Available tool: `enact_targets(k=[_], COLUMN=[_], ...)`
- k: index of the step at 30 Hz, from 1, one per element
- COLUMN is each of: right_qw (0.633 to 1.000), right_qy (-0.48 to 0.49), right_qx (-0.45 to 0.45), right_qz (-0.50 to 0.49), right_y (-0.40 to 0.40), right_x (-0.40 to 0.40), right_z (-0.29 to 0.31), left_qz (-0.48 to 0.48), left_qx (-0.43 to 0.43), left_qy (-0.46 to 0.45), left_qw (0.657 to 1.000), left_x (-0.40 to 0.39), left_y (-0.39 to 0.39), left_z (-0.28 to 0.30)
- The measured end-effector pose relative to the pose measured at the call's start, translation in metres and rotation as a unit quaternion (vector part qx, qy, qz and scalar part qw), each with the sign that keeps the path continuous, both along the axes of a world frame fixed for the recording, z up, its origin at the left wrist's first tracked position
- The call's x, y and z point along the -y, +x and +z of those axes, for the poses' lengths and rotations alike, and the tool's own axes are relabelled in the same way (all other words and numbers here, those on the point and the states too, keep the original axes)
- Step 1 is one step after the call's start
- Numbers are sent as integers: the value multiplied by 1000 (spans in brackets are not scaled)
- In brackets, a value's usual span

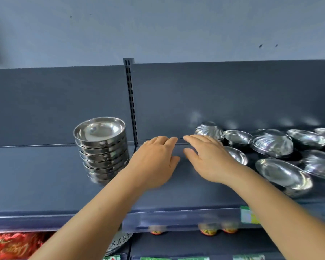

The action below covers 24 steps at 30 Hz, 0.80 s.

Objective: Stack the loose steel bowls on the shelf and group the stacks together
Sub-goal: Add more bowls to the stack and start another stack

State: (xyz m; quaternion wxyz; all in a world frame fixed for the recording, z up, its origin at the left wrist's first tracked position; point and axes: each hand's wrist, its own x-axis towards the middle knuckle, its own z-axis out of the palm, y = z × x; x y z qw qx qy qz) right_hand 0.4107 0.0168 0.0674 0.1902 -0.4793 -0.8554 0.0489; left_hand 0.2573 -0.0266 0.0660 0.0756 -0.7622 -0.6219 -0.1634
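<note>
A tall stack of steel bowls (101,149) stands on the dark grey shelf (36,175), left of centre. Several loose steel bowls lie scattered at the right, some upturned like the fluted bowl (209,130), some tilted like the wide bowl (283,174). My left hand (154,162) hovers open over the shelf just right of the stack, holding nothing. My right hand (208,158) is open beside it, fingers spread, partly covering a small loose bowl (237,154).
A slotted upright (131,102) runs up the shelf's back panel behind the stack. The shelf's front lip carries a price label (249,214). Below it sit red-capped jars (207,230) and red packaging (13,244).
</note>
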Motion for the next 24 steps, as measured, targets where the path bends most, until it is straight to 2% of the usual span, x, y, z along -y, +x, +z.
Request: enact_targets(k=[10,17,24], right_qw=[999,997,994], right_qy=[-17,-54,-92], right_qx=[36,56,29], right_qz=[-23,-27,-55], right_y=[127,190,229], right_x=[-36,-60,-66], right_z=[-20,-28,-40], left_qz=[4,96,175], left_qx=[51,117,153], left_qy=[-53,-65,-59], left_qw=[997,986,971], left_x=[-47,-79,-93], left_y=[118,154,163], left_z=[-38,-62,-69])
